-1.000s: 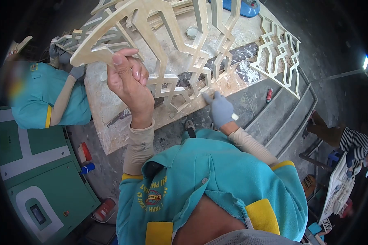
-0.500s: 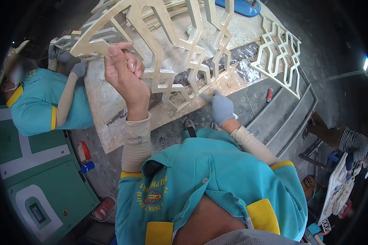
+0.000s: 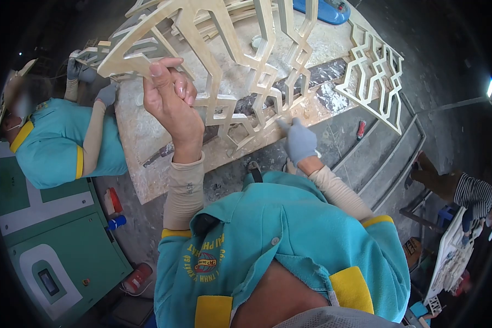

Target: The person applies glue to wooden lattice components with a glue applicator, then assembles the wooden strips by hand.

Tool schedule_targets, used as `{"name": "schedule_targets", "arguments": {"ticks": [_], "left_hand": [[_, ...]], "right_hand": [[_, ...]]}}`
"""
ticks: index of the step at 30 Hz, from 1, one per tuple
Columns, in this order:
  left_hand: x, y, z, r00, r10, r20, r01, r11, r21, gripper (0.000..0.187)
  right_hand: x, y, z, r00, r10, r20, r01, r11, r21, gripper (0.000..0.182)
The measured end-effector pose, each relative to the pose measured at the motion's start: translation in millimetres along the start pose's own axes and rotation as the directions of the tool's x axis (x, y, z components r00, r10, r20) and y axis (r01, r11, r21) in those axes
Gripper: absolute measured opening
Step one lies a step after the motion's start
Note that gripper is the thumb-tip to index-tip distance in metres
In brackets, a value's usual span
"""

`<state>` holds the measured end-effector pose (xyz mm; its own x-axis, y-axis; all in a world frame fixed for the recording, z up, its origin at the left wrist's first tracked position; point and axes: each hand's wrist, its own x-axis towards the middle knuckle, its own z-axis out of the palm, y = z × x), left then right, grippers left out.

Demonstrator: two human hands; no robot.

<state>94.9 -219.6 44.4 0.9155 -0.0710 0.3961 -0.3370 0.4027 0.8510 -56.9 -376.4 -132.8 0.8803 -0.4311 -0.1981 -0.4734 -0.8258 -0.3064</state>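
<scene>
A pale wooden lattice panel (image 3: 214,82) with angular openings stands tilted over the worktable (image 3: 139,175). My bare left hand (image 3: 172,98) is raised in front of its left part, fingers curled and thumb folded toward them, with wet-looking patches on the fingertips. Whether the fingers pinch anything is hidden. My right hand (image 3: 300,143), in a grey glove, is by the table's front edge near the panel's lower right corner. Its fingers point toward the panel, somewhat apart, with nothing visible between them; contact with the wood is unclear.
A second lattice panel (image 3: 374,76) overhangs the table's right end. A blue tray (image 3: 325,12) lies at the back. A co-worker (image 3: 71,142) in gloves works at left. Metal rails (image 3: 361,164) and another person (image 3: 473,191) are at right.
The view has shifted slightly, moving the panel and table a little right in the picture. My right hand's fingers have changed pose slightly. My left hand stays curled by the panel.
</scene>
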Motion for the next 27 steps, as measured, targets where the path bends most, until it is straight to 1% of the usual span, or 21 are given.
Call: {"name": "schedule_targets", "arguments": {"ticks": [2,3,5,6,8,9,10,12,13,15,16,17,18,19,21,22,24,25,27], "left_hand": [[-1,-1,0,1.0,0.006,0.0,-0.006,1.0,-0.002,0.041],[-2,-1,0,1.0,0.012,0.003,-0.012,1.0,-0.005,0.041],[-4,2,0,1.0,0.004,0.002,-0.004,1.0,-0.014,0.04],[-4,2,0,1.0,0.011,0.005,-0.011,1.0,-0.018,0.04],[-6,1,-1,0.999,0.031,0.014,-0.03,0.999,-0.036,0.04],[-9,2,-1,1.0,0.021,0.014,-0.021,0.999,-0.036,0.04],[-10,3,1,1.0,0.027,0.005,-0.027,0.999,-0.037,0.04],[-12,5,5,0.999,0.042,-0.007,-0.042,0.998,-0.042,0.04],[-15,6,7,0.998,0.045,-0.034,-0.046,0.998,-0.041,0.041],[-16,7,11,0.997,0.051,-0.062,-0.053,0.998,-0.034,0.041],[-15,7,13,0.995,0.04,-0.091,-0.047,0.996,-0.071,0.041],[-15,6,16,0.993,0.028,-0.118,-0.041,0.993,-0.11,0.041],[-15,4,19,0.993,0.023,-0.12,-0.036,0.993,-0.108,0.041],[-15,3,22,0.992,0.031,-0.124,-0.047,0.991,-0.123,0.041],[-14,-3,28,0.99,0.039,-0.133,-0.057,0.989,-0.137,0.041],[-14,-7,32,0.993,0.052,-0.108,-0.067,0.988,-0.139,0.041],[-18,-11,43,0.995,0.058,-0.077,-0.069,0.987,-0.146,0.04],[-20,-11,52,0.997,0.056,-0.057,-0.062,0.991,-0.12,0.04],[-22,-9,62,0.998,0.051,-0.043,-0.055,0.995,-0.084,0.038]], "right_hand": [[-10,-4,7,0.987,-0.16,0.008,0.16,0.987,0.026,0.036],[-8,-1,4,0.987,-0.16,0.001,0.16,0.987,0.026,0.036],[-3,10,-7,0.98,-0.186,0.074,0.17,0.969,0.181,0.03],[0,17,-15,0.98,-0.187,0.065,0.173,0.968,0.18,0.03],[6,35,-28,0.985,-0.143,0.093,0.129,0.981,0.143,0.029],[5,39,-26,0.987,-0.162,0.007,0.158,0.974,0.163,0.03],[1,38,-21,0.988,-0.156,0.012,0.152,0.975,0.162,0.03],[-5,26,-15,0.971,-0.217,-0.101,0.229,0.965,0.126,0.032],[-8,21,-16,0.97,-0.22,-0.1,0.232,0.965,0.126,0.032],[-14,11,-20,0.973,-0.179,-0.146,0.204,0.962,0.181,0.033],[-16,11,-21,0.973,-0.181,-0.141,0.205,0.961,0.184,0.033],[-19,15,-23,0.973,-0.126,-0.193,0.166,0.965,0.203,0.035],[-22,19,-24,0.968,-0.07,-0.242,0.125,0.967,0.222,0.036],[-26,25,-27,0.969,-0.07,-0.238,0.124,0.967,0.222,0.036],[-34,36,-32,0.947,-0.017,-0.322,0.102,0.963,0.248,0.04],[-39,36,-31,0.948,-0.019,-0.318,0.102,0.964,0.246,0.04],[-50,34,-29,0.937,-0.165,-0.309,0.24,0.945,0.224,0.045],[-50,32,-26,0.938,-0.158,-0.309,0.233,0.947,0.223,0.045],[-48,26,-10,0.945,-0.225,-0.235,0.271,0.945,0.183,0.053]]}}
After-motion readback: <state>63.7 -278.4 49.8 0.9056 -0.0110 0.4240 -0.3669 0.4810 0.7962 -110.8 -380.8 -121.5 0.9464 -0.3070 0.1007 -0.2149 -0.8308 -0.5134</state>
